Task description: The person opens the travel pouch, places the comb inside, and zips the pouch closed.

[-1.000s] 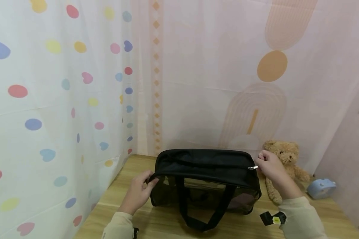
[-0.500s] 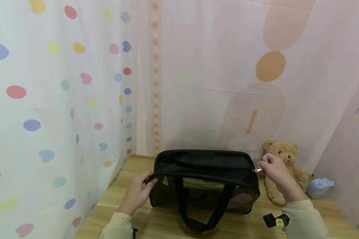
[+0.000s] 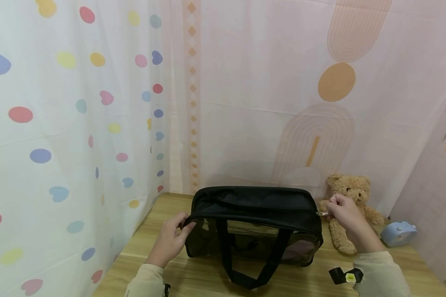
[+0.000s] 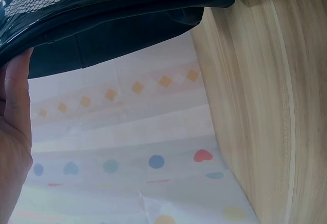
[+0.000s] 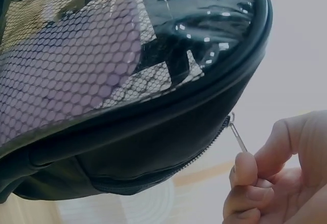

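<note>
A black bag (image 3: 252,199) with see-through sides stands upright on the wooden table, its carry handle (image 3: 245,280) hanging down in front. At its top left corner my left hand (image 3: 171,239) pinches the black edge between thumb and fingers. My right hand (image 3: 347,212) is at the bag's right end, pinching the silver zipper pull (image 5: 238,138) between thumb and forefinger. In the right wrist view the zipper teeth (image 5: 196,157) run along the top to the slider at that end. Something purple (image 5: 76,66) shows through the mesh side.
Behind my right hand a tan teddy bear (image 3: 351,189) sits against the back curtain. A light blue object (image 3: 398,233) lies to its right on the wooden table (image 3: 134,272). A dotted curtain (image 3: 67,156) borders the left side.
My right hand has moved a little right and down, drawing the zipper pull to the bag's right end. The left hand keeps its place on the corner.
</note>
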Demonstrator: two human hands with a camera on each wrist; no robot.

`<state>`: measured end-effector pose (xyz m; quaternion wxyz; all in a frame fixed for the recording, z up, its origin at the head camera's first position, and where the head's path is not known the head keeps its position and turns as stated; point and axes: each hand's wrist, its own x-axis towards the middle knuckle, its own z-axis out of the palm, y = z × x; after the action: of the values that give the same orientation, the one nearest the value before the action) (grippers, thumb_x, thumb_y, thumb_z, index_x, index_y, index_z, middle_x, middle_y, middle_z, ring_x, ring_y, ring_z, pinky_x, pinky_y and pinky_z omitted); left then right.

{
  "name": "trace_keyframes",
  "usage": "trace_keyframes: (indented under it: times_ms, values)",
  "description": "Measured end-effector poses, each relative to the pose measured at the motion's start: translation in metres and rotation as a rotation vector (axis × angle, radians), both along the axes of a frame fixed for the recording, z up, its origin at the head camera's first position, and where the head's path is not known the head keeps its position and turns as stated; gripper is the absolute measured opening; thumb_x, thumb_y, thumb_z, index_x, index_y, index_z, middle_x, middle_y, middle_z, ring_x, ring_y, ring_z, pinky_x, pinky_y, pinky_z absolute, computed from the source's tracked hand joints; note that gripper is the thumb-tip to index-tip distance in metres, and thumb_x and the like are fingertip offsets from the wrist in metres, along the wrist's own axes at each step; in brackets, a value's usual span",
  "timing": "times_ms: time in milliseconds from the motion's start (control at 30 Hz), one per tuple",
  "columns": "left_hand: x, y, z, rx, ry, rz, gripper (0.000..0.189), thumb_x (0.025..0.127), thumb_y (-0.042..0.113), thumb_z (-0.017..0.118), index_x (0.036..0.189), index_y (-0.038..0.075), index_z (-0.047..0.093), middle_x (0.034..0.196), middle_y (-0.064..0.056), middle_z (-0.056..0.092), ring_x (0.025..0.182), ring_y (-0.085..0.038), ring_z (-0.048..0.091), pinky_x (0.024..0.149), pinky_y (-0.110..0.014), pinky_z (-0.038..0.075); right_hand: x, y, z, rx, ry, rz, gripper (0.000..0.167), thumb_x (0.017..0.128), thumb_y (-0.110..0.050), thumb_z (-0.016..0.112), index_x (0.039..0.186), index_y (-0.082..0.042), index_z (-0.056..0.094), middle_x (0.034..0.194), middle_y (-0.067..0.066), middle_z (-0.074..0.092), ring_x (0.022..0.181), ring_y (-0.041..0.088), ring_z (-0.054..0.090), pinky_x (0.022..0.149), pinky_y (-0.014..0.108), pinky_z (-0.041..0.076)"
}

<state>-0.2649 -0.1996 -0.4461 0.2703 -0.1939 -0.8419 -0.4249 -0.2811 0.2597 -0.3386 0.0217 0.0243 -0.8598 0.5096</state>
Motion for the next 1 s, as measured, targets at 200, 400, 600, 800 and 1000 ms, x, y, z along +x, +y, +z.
trace_keyframes:
  times_ms: [200, 400, 600, 800, 1000]
  values:
    - [-0.001, 0.000, -0.001, -0.012, 0.052, -0.010, 0.029, 0.095, 0.010, 0.071, 0.082, 0.024, 0.050, 0.072, 0.012, 0.045, 0.064, -0.006, 0.044, 0.050, -0.023, 0.036, -0.004, 0.008, -0.012, -0.034, -0.052, -0.034, 0.027, 0.101, -0.005, 0.041, 0.077, -0.011, 0.031, 0.071, 0.002, 0.036, 0.068, 0.019, 0.046, 0.068, 0.035, 0.040]
    - [-0.003, -0.001, -0.003, -0.018, 0.056, -0.002, 0.028, 0.095, 0.010, 0.072, 0.082, 0.023, 0.050, 0.072, 0.013, 0.044, 0.065, -0.005, 0.043, 0.049, -0.023, 0.036, -0.005, 0.016, -0.030, -0.119, -0.122, -0.046, 0.027, 0.100, -0.003, 0.039, 0.076, -0.011, 0.031, 0.068, 0.001, 0.031, 0.063, 0.019, 0.035, 0.067, 0.037, 0.029]
    - [-0.003, 0.000, -0.003, -0.014, 0.059, 0.008, 0.028, 0.095, 0.009, 0.072, 0.082, 0.023, 0.052, 0.072, 0.013, 0.045, 0.064, -0.005, 0.044, 0.048, -0.023, 0.036, -0.009, 0.020, -0.040, -0.215, -0.132, -0.031, 0.027, 0.099, -0.001, 0.039, 0.075, -0.013, 0.033, 0.073, 0.001, 0.036, 0.065, 0.018, 0.039, 0.065, 0.035, 0.029]
    - [-0.004, 0.003, -0.004, -0.021, 0.068, 0.015, 0.028, 0.094, 0.008, 0.072, 0.082, 0.022, 0.051, 0.072, 0.012, 0.045, 0.065, -0.005, 0.044, 0.050, -0.023, 0.037, -0.011, 0.021, -0.056, -0.415, -0.137, -0.016, 0.033, 0.099, 0.003, 0.037, 0.072, -0.017, 0.042, 0.077, -0.002, 0.048, 0.069, 0.016, 0.046, 0.067, 0.030, 0.035]
    - [-0.004, 0.005, -0.004, -0.011, 0.061, 0.014, 0.029, 0.094, 0.008, 0.073, 0.081, 0.023, 0.051, 0.072, 0.012, 0.045, 0.063, -0.005, 0.042, 0.050, -0.023, 0.036, -0.010, 0.018, -0.078, -0.684, -0.170, 0.054, 0.035, 0.096, 0.006, 0.034, 0.073, -0.019, 0.024, 0.073, -0.005, 0.042, 0.067, 0.013, 0.041, 0.069, 0.029, 0.026]
